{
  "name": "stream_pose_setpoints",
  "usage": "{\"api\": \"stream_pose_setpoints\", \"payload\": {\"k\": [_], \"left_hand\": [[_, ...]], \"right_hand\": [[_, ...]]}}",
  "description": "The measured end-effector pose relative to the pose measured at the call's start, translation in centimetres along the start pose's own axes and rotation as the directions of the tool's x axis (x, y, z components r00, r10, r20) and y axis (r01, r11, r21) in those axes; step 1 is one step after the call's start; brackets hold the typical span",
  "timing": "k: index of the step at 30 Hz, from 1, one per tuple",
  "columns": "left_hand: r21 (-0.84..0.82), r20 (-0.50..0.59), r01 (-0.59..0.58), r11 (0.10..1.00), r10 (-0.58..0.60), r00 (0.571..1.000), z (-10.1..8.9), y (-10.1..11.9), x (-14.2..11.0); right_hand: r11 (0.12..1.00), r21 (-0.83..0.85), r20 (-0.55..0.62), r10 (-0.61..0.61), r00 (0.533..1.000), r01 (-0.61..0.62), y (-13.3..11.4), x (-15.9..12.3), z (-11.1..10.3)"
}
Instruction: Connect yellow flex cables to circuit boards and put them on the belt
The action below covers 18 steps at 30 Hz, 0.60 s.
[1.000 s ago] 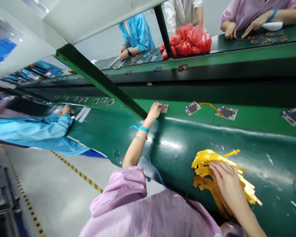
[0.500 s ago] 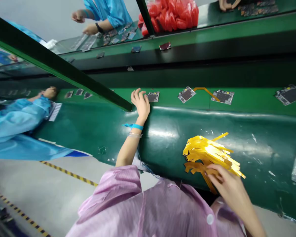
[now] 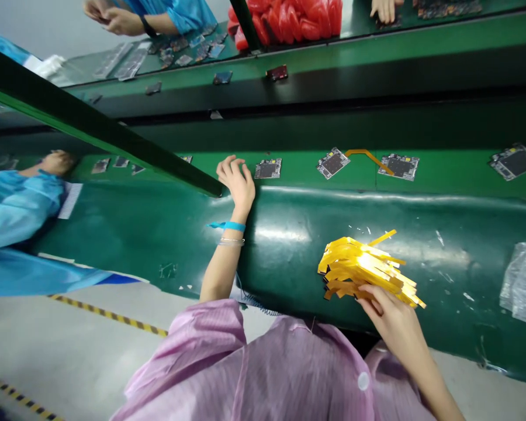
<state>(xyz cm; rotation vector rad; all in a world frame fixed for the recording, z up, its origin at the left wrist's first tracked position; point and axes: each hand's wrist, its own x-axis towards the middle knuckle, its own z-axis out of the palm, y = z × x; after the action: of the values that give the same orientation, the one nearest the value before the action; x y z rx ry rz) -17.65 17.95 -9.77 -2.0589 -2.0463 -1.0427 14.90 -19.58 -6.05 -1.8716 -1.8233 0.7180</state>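
My left hand [image 3: 239, 186] rests at the edge of the green conveyor belt, fingers apart and slightly bent, holding nothing. Just right of its fingertips lies a circuit board [image 3: 268, 169], with a small gap between. A blue wrist strap [image 3: 233, 226] and thin bracelets circle that wrist. On the green mat, my right hand [image 3: 390, 320] pinches the near edge of a pile of yellow-orange flex cables [image 3: 359, 263]. Thumb and forefinger are closed on a flex cable [image 3: 342, 289] there; how many they grip is hidden.
Further right on the belt lie a tilted circuit board [image 3: 333, 163], one with an orange flex cable [image 3: 398, 166] across it, and another [image 3: 515, 162]. A slanted green post [image 3: 158, 155] stands left. Clear plastic bags [image 3: 523, 283] lie right. Co-workers' hands [image 3: 123, 22] work across the line.
A gap has opened between my left hand and the nearest board. My right hand stays at the pile; the cable end hanging below it no longer shows. The view has shifted slightly.
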Motion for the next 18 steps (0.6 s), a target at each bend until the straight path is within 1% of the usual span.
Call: {"api": "stream_pose_setpoints", "payload": {"k": [2,5,7,8,9,11,12,14,16,18], "left_hand": [[0.003,-0.006,0.0,1.0,0.0,1.0,0.1,0.0,0.0],[0.021,-0.02,0.004,1.0,-0.004,1.0,0.1,0.0,0.1],[0.042,-0.024,0.008,0.999,-0.007,1.0,0.1,0.1,0.1],[0.048,-0.024,0.008,0.999,-0.006,1.0,0.1,0.1,0.1],[0.049,-0.023,0.005,0.999,-0.004,1.0,0.0,0.1,0.1],[0.043,-0.017,-0.001,0.999,0.002,1.0,0.0,0.2,0.0],[0.045,-0.01,-0.001,0.999,0.002,1.0,0.0,0.2,0.0],[0.061,0.011,0.005,0.998,-0.005,1.0,0.0,0.2,0.0],[0.08,0.026,0.014,0.997,-0.016,1.0,0.1,0.2,0.0],[0.083,0.022,0.016,0.996,-0.018,1.0,0.3,0.1,0.0]], "right_hand": [[0.985,0.14,0.006,0.101,0.995,-0.1,0.2,-0.2,-0.6],[0.897,0.374,-0.006,0.255,0.967,-0.234,1.0,-0.4,-1.9],[0.828,0.495,-0.05,0.33,0.943,-0.264,1.7,-0.3,-2.8],[0.81,0.525,-0.082,0.356,0.931,-0.263,2.1,-0.2,-3.2],[0.811,0.523,-0.119,0.376,0.919,-0.264,2.6,0.1,-3.6],[0.864,0.423,-0.183,0.378,0.908,-0.274,3.7,1.1,-4.1],[0.901,0.336,-0.203,0.352,0.914,-0.273,4.3,1.9,-4.2],[0.963,0.112,-0.194,0.262,0.945,-0.244,5.4,3.7,-4.2],[0.98,-0.073,-0.147,0.175,0.973,-0.187,6.2,5.7,-4.1],[0.971,-0.175,-0.128,0.142,0.982,-0.163,6.7,7.0,-4.0]]}}
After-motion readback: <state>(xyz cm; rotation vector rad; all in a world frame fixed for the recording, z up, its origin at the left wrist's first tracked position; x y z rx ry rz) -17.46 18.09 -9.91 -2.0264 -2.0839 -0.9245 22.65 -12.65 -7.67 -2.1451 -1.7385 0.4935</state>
